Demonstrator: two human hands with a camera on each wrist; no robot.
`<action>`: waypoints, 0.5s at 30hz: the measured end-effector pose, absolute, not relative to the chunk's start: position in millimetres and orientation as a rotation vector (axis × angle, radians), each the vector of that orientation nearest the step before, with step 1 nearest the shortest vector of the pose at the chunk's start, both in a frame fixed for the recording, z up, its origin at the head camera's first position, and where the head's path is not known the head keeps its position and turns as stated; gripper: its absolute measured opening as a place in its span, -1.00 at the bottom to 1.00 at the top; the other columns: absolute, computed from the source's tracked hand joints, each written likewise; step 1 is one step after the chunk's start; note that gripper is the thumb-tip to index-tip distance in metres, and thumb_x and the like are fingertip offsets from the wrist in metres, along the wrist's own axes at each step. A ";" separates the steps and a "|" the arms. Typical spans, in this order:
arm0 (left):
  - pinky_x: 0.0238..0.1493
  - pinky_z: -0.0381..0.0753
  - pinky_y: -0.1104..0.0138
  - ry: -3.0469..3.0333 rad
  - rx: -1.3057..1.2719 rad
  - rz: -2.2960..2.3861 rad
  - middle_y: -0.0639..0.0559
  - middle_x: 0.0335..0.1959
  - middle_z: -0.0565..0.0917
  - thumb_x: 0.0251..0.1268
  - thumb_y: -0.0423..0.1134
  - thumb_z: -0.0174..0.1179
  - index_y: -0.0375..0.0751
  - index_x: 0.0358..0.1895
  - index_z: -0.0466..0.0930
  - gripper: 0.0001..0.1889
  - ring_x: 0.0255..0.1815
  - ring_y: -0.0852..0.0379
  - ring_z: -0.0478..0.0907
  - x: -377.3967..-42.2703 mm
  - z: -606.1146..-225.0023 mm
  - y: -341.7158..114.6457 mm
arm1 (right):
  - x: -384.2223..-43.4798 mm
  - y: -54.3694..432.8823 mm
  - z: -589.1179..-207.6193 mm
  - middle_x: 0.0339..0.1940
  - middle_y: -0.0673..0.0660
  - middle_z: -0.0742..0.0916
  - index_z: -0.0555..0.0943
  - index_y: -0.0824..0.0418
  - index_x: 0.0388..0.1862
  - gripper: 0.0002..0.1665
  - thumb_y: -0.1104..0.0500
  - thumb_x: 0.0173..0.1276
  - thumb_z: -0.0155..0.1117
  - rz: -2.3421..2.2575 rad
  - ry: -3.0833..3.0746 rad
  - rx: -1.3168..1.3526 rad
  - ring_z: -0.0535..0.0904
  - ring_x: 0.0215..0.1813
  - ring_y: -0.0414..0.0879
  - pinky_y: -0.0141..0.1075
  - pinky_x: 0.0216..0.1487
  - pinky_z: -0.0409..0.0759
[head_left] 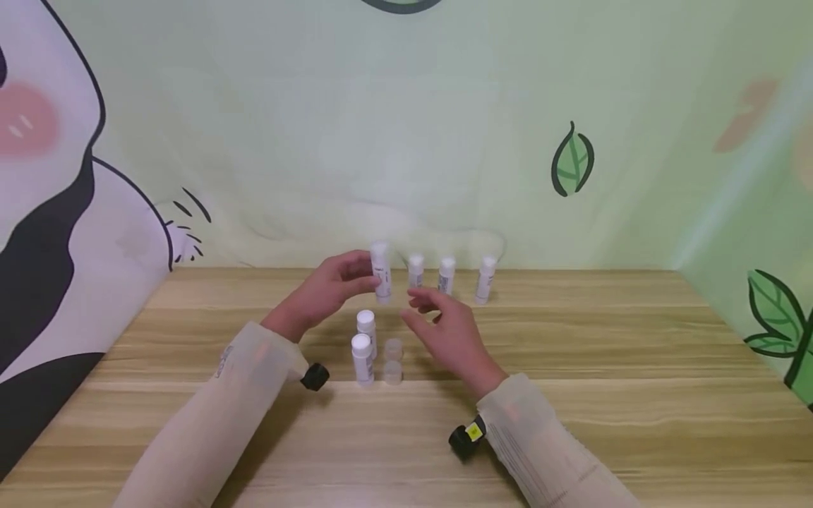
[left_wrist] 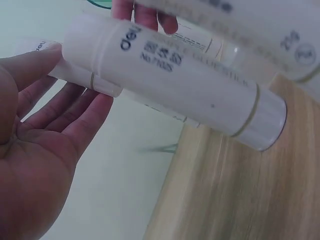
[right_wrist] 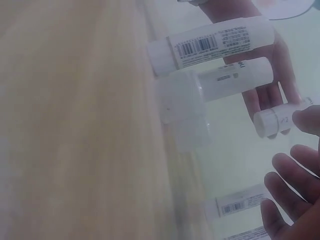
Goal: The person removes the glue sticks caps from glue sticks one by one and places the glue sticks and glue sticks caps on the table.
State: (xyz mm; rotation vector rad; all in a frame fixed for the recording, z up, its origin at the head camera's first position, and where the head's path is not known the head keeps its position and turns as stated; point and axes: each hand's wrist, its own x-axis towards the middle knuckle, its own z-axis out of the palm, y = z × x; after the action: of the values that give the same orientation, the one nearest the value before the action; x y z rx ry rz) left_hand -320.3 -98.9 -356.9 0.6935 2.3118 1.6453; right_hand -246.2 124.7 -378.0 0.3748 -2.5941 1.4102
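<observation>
Left grip [head_left: 330, 286] pinching one white glue stick [head_left: 382, 274]

Thumb on the near side, fingers behind; stick roughly upright, raised off the bench [head_left: 667, 395]. Right grip [head_left: 454, 335] partly spread, fingers loosely bent, holding nothing, near that stick but apart from it. To the stick's right, three more sticks [head_left: 447, 268] stand spaced out by the wall [head_left: 406, 141]. Nearer: two standing sticks [head_left: 363, 361], one ahead of the other; two small translucent caps [head_left: 393, 372] just beside, to their right.
</observation>
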 end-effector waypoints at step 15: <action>0.25 0.49 0.06 2.310 0.786 1.666 -0.05 0.09 0.63 0.34 -0.17 0.21 -0.08 0.19 0.49 -0.62 0.15 0.02 0.57 -300.6 -348.0 -91.5 | -243.2 127.4 -364.1 0.03 0.04 0.71 0.57 0.02 0.17 -0.57 -0.02 0.35 0.28 1.483 -2.520 0.384 0.58 0.07 -0.12 -0.19 0.02 0.57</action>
State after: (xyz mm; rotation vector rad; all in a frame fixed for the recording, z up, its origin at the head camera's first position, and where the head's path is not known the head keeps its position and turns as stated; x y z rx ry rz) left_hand -300.6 -91.5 -348.0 0.7865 2.3098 1.6659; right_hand -243.2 127.4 -364.1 0.3836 -2.5199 1.4832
